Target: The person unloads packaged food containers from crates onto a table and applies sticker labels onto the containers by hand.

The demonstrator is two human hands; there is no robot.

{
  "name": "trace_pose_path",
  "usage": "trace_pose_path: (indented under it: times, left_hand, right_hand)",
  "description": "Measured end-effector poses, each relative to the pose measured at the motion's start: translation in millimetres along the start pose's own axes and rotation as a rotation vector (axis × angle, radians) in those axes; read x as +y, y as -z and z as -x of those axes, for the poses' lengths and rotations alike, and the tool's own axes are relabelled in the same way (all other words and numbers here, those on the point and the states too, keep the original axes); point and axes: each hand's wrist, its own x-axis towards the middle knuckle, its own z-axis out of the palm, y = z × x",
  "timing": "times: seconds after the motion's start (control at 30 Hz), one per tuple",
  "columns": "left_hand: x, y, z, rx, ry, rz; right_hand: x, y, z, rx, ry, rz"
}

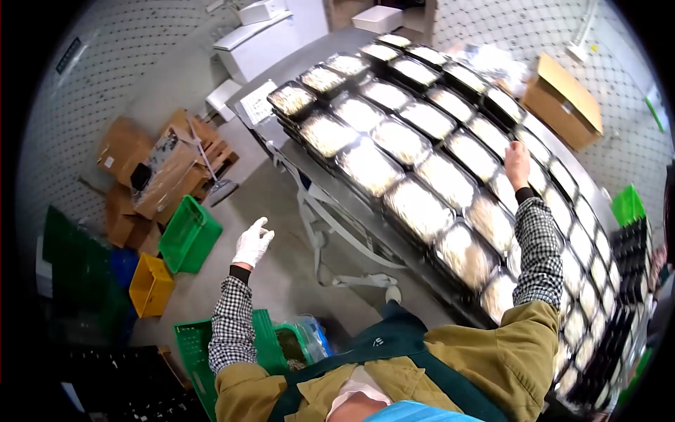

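My left hand (254, 243), in a white glove, is held out over the floor left of the table. Its fingers are apart and it holds nothing. On the right, my right hand (517, 166) reaches over the rows of black plastic trays with clear lids and pale food inside. Its fingers are bent and pressed together among the trays; whatever they grip is hidden under the hand. Nearby on the table are a packed tray (472, 155) and, closer to me, another packed tray (418, 209).
The metal table (281, 65) carries many trays, stacked in places. A green crate (190, 235), a yellow crate (151, 285) and cardboard boxes (169, 172) stand on the left. An open cardboard box (562, 103) is beyond the table. Black tray stacks (631, 264) stand far right.
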Motion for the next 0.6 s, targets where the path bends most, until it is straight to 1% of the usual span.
trace_pose_path:
  times: [0.03,0.07,0.13,0.2,0.27,0.3,0.33,0.4,0.43,0.47,0.53,0.57,0.6]
  left_hand:
    - [16,9,-15,-0.034,0.048,-0.024]
    - [24,15,-31,-0.023,0.05,-0.049]
    - [33,26,-62,-0.007,0.05,-0.1]
    - [35,37,-93,0.035,-0.005,-0.166]
    - [31,41,-135,0.081,-0.008,-0.188]
    - [36,48,-153,0.117,-0.014,-0.209]
    - [39,54,-178,0.131,-0.032,-0.182]
    - [36,60,-242,0.239,-0.194,-0.235]
    - [38,64,-277,0.258,-0.212,-0.245]
    - [47,71,-312,0.278,-0.23,-0.255]
    - [42,74,-396,0.386,-0.384,-0.4]
    - [51,79,-437,0.367,-0.358,-0.438]
    - [61,80,-471,0.348,-0.332,-0.476]
  right_hand:
    - [23,-29,-24,-0.011,-0.118,0.009]
    - [39,-58,-45,-0.024,-0.235,0.02]
    - [62,-97,-86,-0.108,-0.32,0.25]
    - [66,-118,-115,-0.194,-0.381,0.359]
    - [77,-133,-130,-0.209,-0.276,0.464]
    - [82,-144,-136,-0.297,-0.242,0.537]
    - [98,-165,-138,-0.211,-0.219,0.553]
    - [106,-166,-145,-0.209,-0.12,0.485]
    - [105,-161,-148,-0.169,-0.124,0.436]
    - [101,-156,-149,-0.053,-0.081,0.341]
    - [82,-143,-143,0.04,-0.101,0.112]
    - [59,-134,-145,0.087,-0.093,0.004]
    - [38,-135,-145,0.099,-0.012,0.044]
